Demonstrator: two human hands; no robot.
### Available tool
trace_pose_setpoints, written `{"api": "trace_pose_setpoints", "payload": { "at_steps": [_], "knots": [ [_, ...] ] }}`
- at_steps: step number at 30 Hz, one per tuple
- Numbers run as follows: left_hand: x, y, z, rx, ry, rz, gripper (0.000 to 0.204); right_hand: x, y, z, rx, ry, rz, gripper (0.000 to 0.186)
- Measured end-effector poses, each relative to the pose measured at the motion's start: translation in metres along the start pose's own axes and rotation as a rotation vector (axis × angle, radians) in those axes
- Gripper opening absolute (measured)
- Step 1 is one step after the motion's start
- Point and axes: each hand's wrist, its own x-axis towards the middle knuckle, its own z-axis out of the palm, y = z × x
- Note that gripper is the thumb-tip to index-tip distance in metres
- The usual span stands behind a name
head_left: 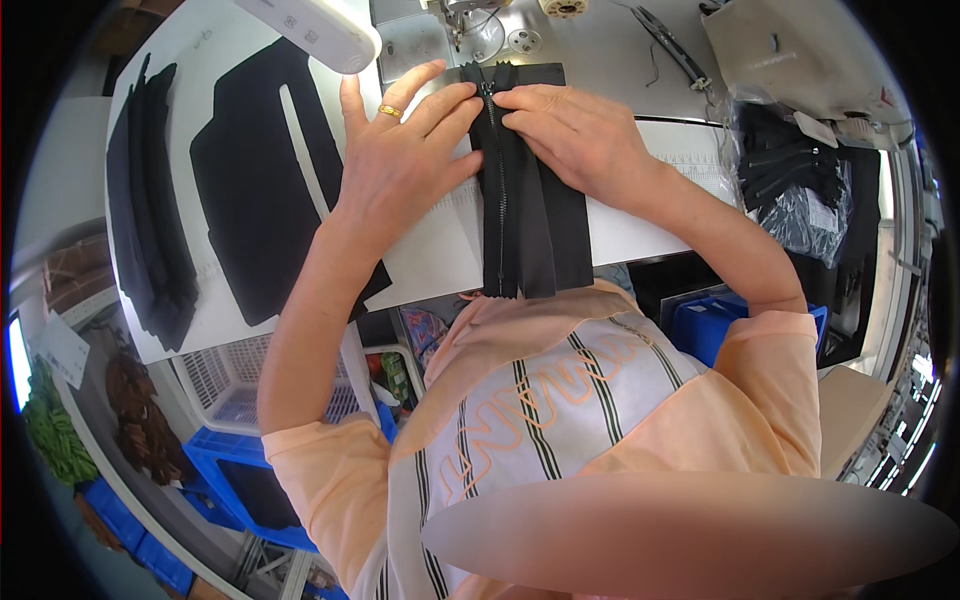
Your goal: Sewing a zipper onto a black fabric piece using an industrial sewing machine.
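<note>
A long black zipper [503,215] with metal teeth lies lengthwise on a strip of black fabric [567,225] at the front of the sewing table. The strip shows along the zipper's right side. Spread fingers of my left hand [408,150] rest at the zipper's upper left edge, a gold-coloured ring on one of them. From the other side, my right hand [590,140] has its bent fingertips together on the zipper's upper right edge, close to the slider [488,92]. Its thumb is mostly hidden. Just beyond the hands is the sewing machine's needle area [462,30].
Left on the white table lie a black cut piece with a slot [250,170] and a stack of black pieces [155,210]. A white device [315,30] overhangs them. Tweezers [672,48] lie back right; bagged zippers [795,180] sit far right. A white basket [225,385] stands below.
</note>
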Motion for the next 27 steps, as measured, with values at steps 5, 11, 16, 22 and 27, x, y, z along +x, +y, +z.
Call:
{"api": "trace_pose_setpoints", "payload": {
  "at_steps": [5,11,16,22,27],
  "knots": [
    [-0.001,0.001,-0.001,0.009,0.030,0.000,0.039,0.002,0.000,-0.001,0.002,-0.009,-0.016,0.021],
    [0.002,0.002,-0.004,-0.003,-0.010,-0.019,0.040,-0.006,0.003,0.004,-0.018,-0.021,0.003,0.021],
    [0.001,-0.001,-0.005,-0.002,-0.059,-0.024,0.040,0.010,0.003,-0.007,0.090,-0.027,0.013,0.019],
    [0.002,-0.005,-0.006,-0.005,-0.133,-0.050,0.031,-0.008,-0.082,-0.029,0.253,0.004,-0.153,0.026],
    [0.005,-0.005,-0.008,0.039,-0.105,-0.002,0.026,-0.021,-0.103,-0.018,0.198,-0.115,-0.037,0.029]
  ]
}}
